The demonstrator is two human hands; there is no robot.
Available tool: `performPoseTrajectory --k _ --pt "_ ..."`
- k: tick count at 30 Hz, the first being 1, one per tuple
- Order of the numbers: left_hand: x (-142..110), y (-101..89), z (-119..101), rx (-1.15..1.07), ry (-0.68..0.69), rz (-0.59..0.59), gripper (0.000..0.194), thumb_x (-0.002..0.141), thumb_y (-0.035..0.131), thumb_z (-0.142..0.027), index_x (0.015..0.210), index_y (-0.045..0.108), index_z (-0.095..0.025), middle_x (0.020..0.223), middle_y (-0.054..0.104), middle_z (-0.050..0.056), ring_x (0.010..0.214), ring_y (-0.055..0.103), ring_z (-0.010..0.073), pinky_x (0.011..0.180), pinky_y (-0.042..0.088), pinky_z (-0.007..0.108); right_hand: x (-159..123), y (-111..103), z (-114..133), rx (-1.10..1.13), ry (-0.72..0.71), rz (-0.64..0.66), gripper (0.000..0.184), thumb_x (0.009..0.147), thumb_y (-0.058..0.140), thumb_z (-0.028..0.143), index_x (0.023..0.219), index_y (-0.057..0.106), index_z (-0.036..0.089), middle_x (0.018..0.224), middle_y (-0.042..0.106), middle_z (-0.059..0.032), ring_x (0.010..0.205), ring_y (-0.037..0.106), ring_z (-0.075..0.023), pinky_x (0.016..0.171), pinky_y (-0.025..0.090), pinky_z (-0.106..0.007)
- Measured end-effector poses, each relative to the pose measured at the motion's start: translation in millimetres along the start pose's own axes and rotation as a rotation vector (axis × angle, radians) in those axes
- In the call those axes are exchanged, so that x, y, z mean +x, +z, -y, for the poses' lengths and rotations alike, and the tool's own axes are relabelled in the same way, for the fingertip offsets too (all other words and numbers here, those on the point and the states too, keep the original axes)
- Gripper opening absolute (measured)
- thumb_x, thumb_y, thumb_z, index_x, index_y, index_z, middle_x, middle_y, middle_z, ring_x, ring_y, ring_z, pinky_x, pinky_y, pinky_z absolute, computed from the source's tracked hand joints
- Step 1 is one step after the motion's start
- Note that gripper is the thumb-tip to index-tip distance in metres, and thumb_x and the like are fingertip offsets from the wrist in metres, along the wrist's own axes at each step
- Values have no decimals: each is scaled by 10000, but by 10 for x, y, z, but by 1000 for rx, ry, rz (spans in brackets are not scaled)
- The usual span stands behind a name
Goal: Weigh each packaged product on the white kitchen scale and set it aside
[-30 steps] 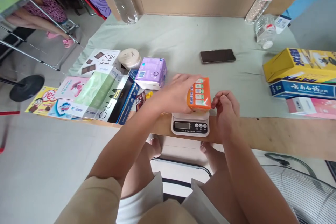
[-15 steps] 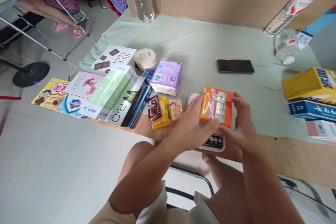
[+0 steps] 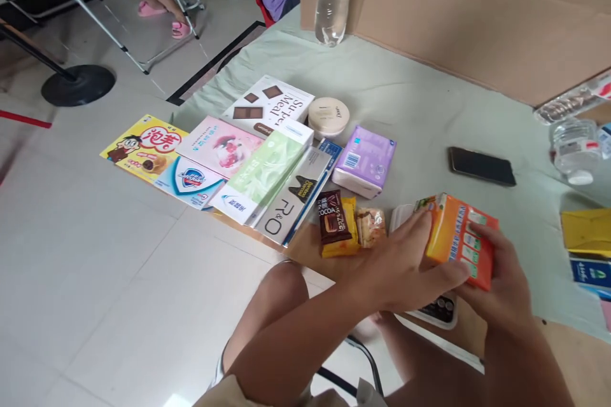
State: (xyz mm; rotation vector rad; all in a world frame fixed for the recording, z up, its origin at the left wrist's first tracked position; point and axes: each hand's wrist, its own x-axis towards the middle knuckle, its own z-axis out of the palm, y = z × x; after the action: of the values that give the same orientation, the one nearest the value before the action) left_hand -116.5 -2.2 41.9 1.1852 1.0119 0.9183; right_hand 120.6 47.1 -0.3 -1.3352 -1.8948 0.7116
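Observation:
Between my two hands is a shiny orange pack [image 3: 459,235] with white and green label patches, tilted so its yellow side shows. My left hand [image 3: 405,267] grips its left side, thumb across the lower front. My right hand [image 3: 506,286] has its fingers on the pack's right edge. Beneath them lies a white kitchen scale [image 3: 446,311] with a black button panel, mostly hidden by my hands. Left of the scale are a clear-wrapped biscuit [image 3: 371,227], a brown cocoa snack packet [image 3: 331,221] and a yellow packet [image 3: 352,243] partly under it.
A purple tissue pack [image 3: 365,159], a round cream tub [image 3: 328,116] and several boxes, among them a green box [image 3: 270,165], stand to the left. A phone [image 3: 482,166] lies behind my hands. Bottles [image 3: 575,149] and a yellow box [image 3: 586,231] are at the right.
My view has swung left, so everything sits farther right in the picture. The orange pack has turned to show its yellow side, and my right fingers have closed onto its edge.

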Motion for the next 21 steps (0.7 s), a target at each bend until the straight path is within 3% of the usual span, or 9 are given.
performPoseTrajectory --k 3,6,13,17,21 --pt "-104 -153 -1 -57 142 -23 1072 862 669 -744 1717 296 -216 1798 262 85 1689 211 392 1404 209 579 145 112 337 27 2 -135 803 404 994 517 1155 717 461 1161 717 -95 928 732 -380 767 613 -601" --pt "-310 -329 -56 -142 351 -147 975 893 668 -733 1699 349 -287 1787 292 35 1687 233 358 1416 209 528 390 278 732 50 -56 -178 824 359 1003 510 1134 734 437 1148 726 -85 924 721 -358 814 605 -595" --pt "-1021 -836 -208 -257 685 -519 722 1037 459 -683 1673 385 -352 1783 326 -50 1698 206 331 1433 226 519 1084 908 1606 224 -219 -58 859 476 984 399 1267 658 327 1290 658 -76 1143 651 -273 966 559 -445" --pt "-1379 -1178 -244 -342 686 -717 596 1035 464 -677 1534 571 -369 1720 453 -63 1708 168 310 1435 184 499 1431 1455 2065 362 -319 107 674 629 870 325 1230 566 323 1171 642 -27 972 652 -183 825 570 -355" --pt "-1488 -1496 -150 -513 730 -871 560 1006 472 -701 1376 703 -349 1613 593 -59 1697 215 301 1431 156 501 1713 1970 2343 391 -312 277 646 599 769 212 1175 505 336 1070 628 38 848 648 -146 724 572 -320"
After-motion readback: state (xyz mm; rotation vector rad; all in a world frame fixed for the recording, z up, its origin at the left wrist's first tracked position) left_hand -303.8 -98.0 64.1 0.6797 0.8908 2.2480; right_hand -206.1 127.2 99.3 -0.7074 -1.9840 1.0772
